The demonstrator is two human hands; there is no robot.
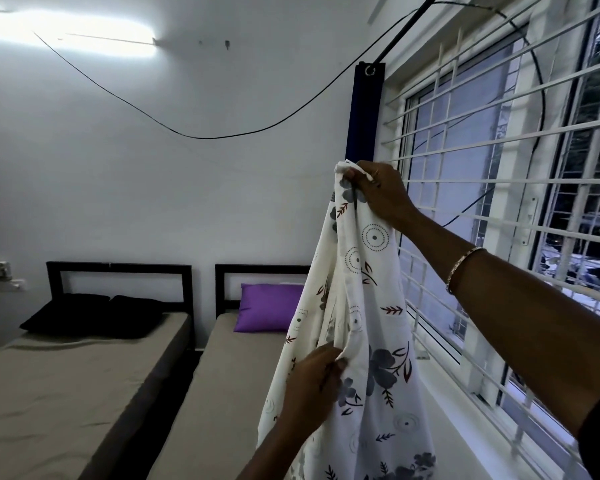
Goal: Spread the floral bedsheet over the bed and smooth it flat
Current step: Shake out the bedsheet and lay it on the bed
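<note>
My right hand (378, 192) pinches the floral bedsheet (364, 341) high near the window; my left hand (312, 386) grips an edge lower down. It hangs limp, light, unspread over the right bed (222, 393); I'd grip the corners.

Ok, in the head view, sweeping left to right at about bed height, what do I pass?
Black pillows on the left bed → purple pillow on the right bed → floral bedsheet, hanging bunched from the raised right hand, with the left hand gripping it lower → window grille.
</note>
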